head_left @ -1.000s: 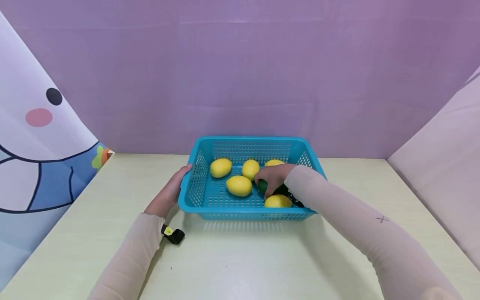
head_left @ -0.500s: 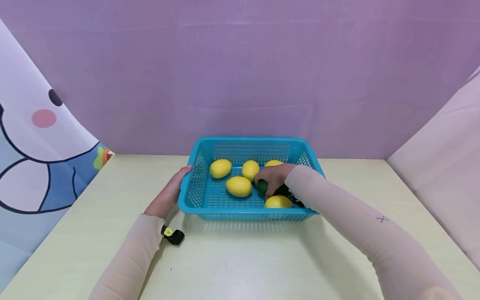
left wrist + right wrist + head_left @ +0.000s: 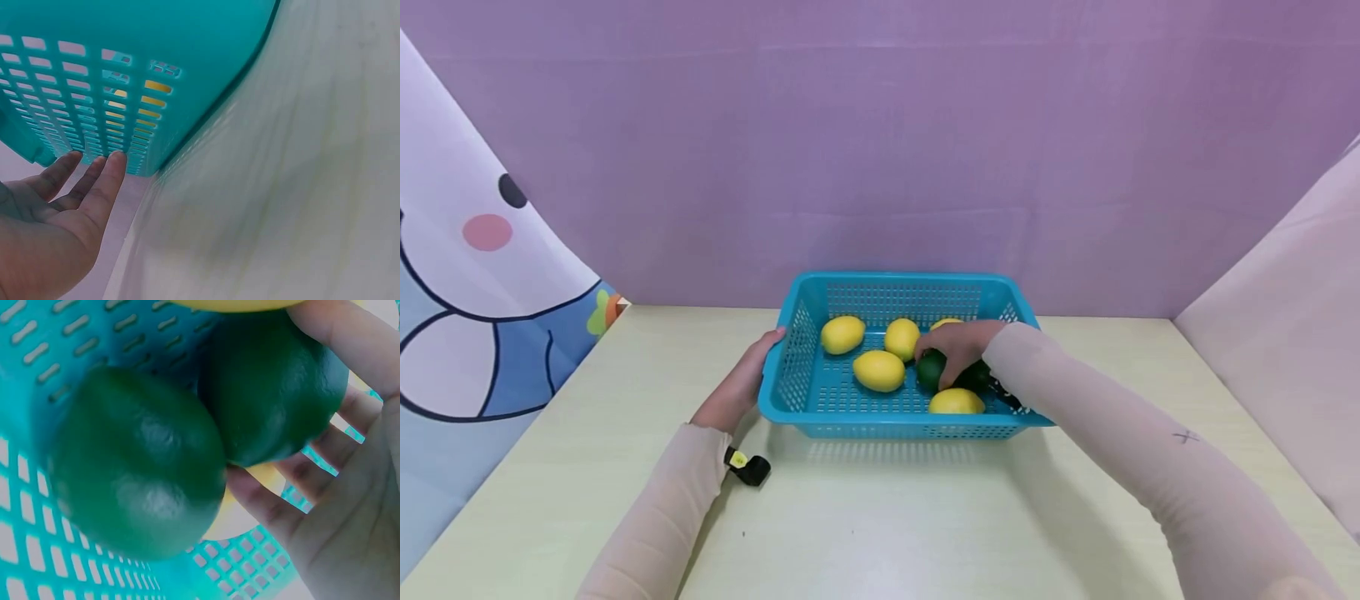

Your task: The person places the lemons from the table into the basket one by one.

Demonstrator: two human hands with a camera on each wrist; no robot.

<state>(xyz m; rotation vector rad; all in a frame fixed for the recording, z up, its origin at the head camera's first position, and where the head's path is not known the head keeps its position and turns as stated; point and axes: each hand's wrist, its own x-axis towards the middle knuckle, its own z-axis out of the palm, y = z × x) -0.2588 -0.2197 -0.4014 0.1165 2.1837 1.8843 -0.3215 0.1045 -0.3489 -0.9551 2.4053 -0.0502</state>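
Observation:
A blue perforated plastic basket stands on the table. My left hand holds its left side; in the left wrist view several fingertips touch the outer wall below the rim, and the thumb is out of sight. Inside the basket, at the right, my right hand grips a dark green avocado, thumb on one side and fingers around the other. A second avocado lies against it, partly under the hand in the head view. Beside the hand sits a lemon.
More lemons lie in the basket: one at the left, one nearer the front, and others farther back, partly hidden by the right hand. A purple cloth hangs behind the table, with a cartoon-printed cloth at the left.
My right hand and forearm have shifted slightly to the right. More of the green avocados shows under the hand. My left hand stays at the basket's left side.

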